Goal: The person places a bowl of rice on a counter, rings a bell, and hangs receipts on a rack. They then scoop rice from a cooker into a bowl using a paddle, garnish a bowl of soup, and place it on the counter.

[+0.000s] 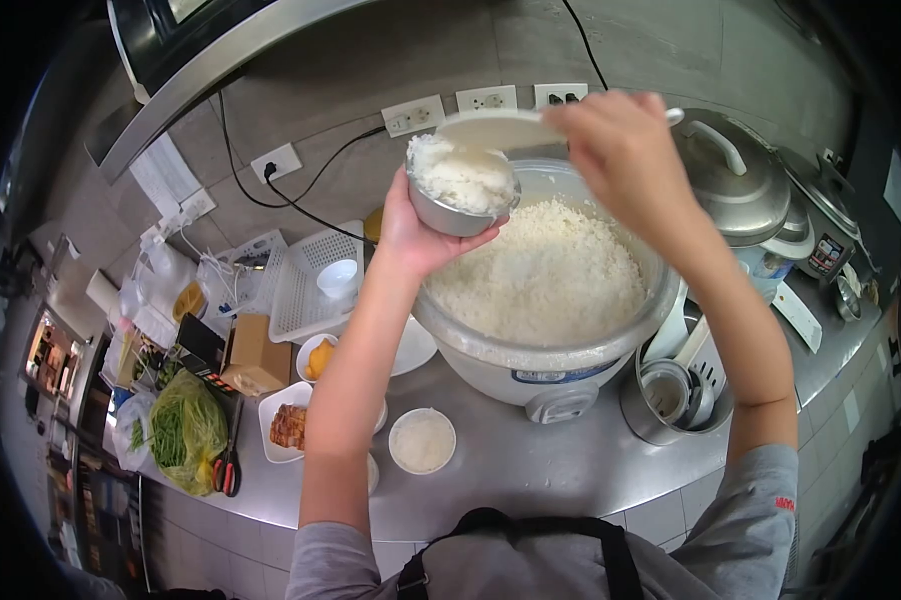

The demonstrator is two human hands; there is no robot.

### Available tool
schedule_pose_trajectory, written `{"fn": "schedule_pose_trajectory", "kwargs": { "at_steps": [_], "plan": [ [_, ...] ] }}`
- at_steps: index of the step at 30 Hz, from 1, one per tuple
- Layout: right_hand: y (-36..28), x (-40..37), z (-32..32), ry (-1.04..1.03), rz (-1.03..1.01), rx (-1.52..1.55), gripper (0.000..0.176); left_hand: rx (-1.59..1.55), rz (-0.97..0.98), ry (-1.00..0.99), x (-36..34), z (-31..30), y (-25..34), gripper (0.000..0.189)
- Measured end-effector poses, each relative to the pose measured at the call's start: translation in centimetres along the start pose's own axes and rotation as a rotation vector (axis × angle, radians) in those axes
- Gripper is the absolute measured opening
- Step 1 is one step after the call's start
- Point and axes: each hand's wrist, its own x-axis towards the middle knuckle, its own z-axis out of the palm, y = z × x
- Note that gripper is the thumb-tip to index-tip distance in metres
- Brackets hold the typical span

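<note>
My left hand (418, 232) holds a round metal bowl (453, 214) from below, tilted over the left rim of a large rice cooker (561, 350). White rice (461, 177) is heaped in that bowl. Fingers of my right hand (621, 135) are wrapped round a pale paddle (501, 128), whose flat blade lies against the top of the heaped rice. Loose cooked rice (551, 275) fills much of the open cooker underneath. On the steel counter in front of the cooker stands a small white bowl of rice (423, 441).
Left on the counter (491, 480) are a dish of browned meat (289, 425), a white basket (306, 290), a cardboard box (256, 352), a green bag (189, 430) and red-handled scissors (228, 474). A metal pot with utensils (651, 415) and a large lid (736, 185) are at right.
</note>
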Motion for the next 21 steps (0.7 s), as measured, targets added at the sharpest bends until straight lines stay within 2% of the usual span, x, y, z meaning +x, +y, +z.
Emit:
{"fn": "schedule_pose_trajectory", "kwargs": {
  "at_steps": [2,3,5,7,9,14,17,21],
  "plan": [
    [1.2,0.9,-0.7,0.038,0.099,-0.046,0.019,0.010,-0.076,-0.187,0.2,-0.9,0.7,0.066],
    [1.9,0.9,0.0,0.038,0.100,-0.048,0.019,0.010,-0.078,-0.188,0.3,-0.9,0.9,0.066],
    [3.2,0.3,2.5,-0.100,0.218,-0.082,0.019,0.015,-0.179,-0.434,0.4,-0.8,1.1,0.067],
    [2.4,0.5,2.9,-0.149,0.256,-0.004,0.020,0.058,-0.164,-0.390,0.2,-0.3,0.6,0.067],
    [0.9,0.1,2.2,-0.113,0.139,0.045,0.019,0.106,-0.143,-0.352,0.0,0.0,0.5,0.067],
    [-2.2,-1.1,2.0,-0.050,-0.102,-0.130,0.019,0.064,-0.138,-0.183,-0.7,0.2,0.5,0.063],
    [-0.7,-0.5,1.7,-0.074,-0.040,-0.086,0.018,0.068,-0.081,-0.128,-0.8,0.5,-0.1,0.064],
    [-0.5,0.6,0.9,-0.095,0.061,-0.160,0.017,0.096,-0.096,-0.118,-1.1,1.3,-0.1,0.065]
  ]
}}
